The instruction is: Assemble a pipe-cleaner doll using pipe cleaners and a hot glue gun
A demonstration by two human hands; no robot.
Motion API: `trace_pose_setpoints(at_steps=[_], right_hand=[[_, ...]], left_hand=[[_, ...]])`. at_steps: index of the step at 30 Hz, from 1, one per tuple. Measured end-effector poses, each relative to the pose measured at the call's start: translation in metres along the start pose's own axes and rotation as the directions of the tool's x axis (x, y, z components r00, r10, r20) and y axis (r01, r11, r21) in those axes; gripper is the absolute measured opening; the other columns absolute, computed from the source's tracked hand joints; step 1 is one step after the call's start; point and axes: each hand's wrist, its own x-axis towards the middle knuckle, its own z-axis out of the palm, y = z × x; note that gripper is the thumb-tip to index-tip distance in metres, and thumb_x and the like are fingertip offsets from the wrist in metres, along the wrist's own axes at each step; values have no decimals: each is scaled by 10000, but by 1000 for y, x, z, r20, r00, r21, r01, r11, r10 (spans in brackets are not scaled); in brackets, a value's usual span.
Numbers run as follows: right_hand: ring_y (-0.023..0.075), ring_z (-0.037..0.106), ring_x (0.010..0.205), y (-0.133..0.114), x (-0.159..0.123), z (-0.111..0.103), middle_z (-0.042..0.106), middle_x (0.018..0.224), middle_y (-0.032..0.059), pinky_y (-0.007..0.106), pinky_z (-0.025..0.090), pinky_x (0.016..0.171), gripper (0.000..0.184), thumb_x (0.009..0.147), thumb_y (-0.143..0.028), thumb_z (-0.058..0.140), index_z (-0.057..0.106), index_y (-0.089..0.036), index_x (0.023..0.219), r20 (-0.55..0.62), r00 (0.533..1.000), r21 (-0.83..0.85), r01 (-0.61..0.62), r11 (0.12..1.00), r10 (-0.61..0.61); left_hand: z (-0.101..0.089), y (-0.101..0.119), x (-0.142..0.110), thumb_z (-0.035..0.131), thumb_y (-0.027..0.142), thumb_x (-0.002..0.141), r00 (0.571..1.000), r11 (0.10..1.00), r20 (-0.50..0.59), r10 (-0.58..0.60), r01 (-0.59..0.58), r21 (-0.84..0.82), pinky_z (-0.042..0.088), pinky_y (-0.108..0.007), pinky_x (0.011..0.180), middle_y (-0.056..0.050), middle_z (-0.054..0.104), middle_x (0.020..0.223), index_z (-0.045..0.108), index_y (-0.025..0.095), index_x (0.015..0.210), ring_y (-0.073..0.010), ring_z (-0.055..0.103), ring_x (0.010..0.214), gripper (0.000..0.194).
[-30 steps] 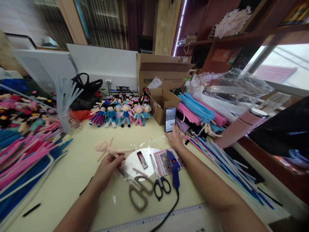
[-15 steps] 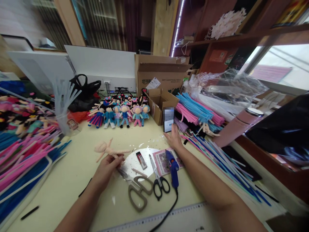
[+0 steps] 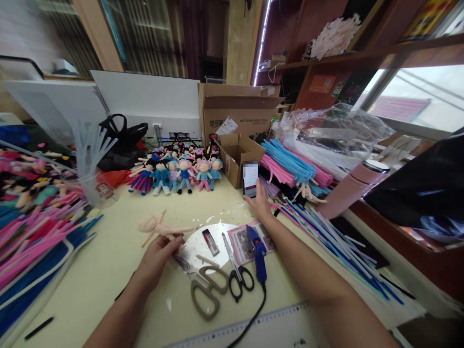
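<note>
My left hand (image 3: 159, 256) is closed, pinching a bare peach-coloured doll body (image 3: 159, 226) by its lower part; its round head points left, and its thin limbs stick out. My right hand (image 3: 260, 203) reaches forward to a lit smartphone (image 3: 251, 181) standing against a small open carton. Its thumb lies at the phone's lower edge and a finger along the right side. Between my arms lie tan-handled scissors (image 3: 207, 289), black-handled scissors (image 3: 239, 280), a blue hot glue gun (image 3: 258, 253) and a small red-and-white lighter-like item (image 3: 210, 242).
Finished dolls (image 3: 184, 175) stand in rows before cardboard boxes (image 3: 237, 108). Fuzzy craft stems lie in a pile (image 3: 43, 246) at left and bundles (image 3: 290, 162) at right. A pink flask (image 3: 353, 183) stands at right. A ruler (image 3: 275, 316) and the glue gun's cord cross the near side.
The smartphone's screen shows different content, with a dark red band low on it. The whole view has shifted slightly; both hands keep their places on the doll body and at the phone.
</note>
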Motion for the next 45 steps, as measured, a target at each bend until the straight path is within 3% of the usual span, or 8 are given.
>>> trace_pose_setpoints(at_steps=[12,24,35,45], right_hand=[[310,398,1254,0,8,-2,427,1324,206,489,352,1020,826,845,-440,546,142,-127,1495,-76,996,-3,39,999,-39],[303,467,1154,-10,19,-7,439,1242,162,462,396,977,793,837,-443,563,198,-193,1495,-58,998,-50,22,999,-24],[316,480,1156,-15,23,-9,435,1262,162,465,417,949,779,823,-457,577,240,-219,1484,-42,999,-86,-19,996,15],[334,374,1297,-1,-1,-8,403,1373,230,505,349,1026,871,828,-462,559,126,-105,1495,-22,1000,-55,7,998,-8]], left_hand=[[-2,-3,0,748,536,581,1000,1000,-7,-7,7,24,404,-281,628,-39,622,722,640,134,749,-157,521,668,449],[-3,-5,3,748,540,585,1000,1000,-5,-7,7,25,396,-274,616,-31,608,704,646,131,763,-153,512,654,457],[-2,-2,1,738,548,586,1000,999,-8,2,-2,38,403,-284,633,-39,614,713,643,129,765,-159,519,664,465],[0,1,-2,735,545,582,1000,999,-4,5,-5,42,409,-276,610,-41,621,709,620,146,718,-167,539,652,436]])
